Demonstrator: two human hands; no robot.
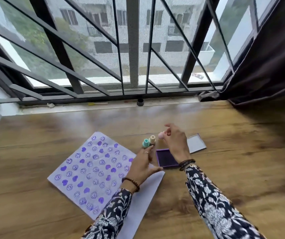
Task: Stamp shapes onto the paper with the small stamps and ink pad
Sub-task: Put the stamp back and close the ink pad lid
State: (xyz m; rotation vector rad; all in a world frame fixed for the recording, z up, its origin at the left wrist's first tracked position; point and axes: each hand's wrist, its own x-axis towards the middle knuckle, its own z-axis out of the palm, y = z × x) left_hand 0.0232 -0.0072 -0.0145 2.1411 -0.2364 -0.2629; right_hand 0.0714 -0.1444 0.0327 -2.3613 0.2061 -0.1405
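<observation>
Right hand (173,144): pinching pink stamp (161,135), above ink pad (166,158).
Left hand (142,165): spread, touching ink pad, on paper (93,169).

A single head-worn wide-angle view looks forward and steeply down from close above the brown wooden worktop (224,152); it faces the black-barred window (133,49) beyond the far edge.

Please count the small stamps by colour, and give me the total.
Teal stamp: 1
Cream stamp: 1
Pink stamp, at the right hand fingertips: 1
Total: 3
</observation>
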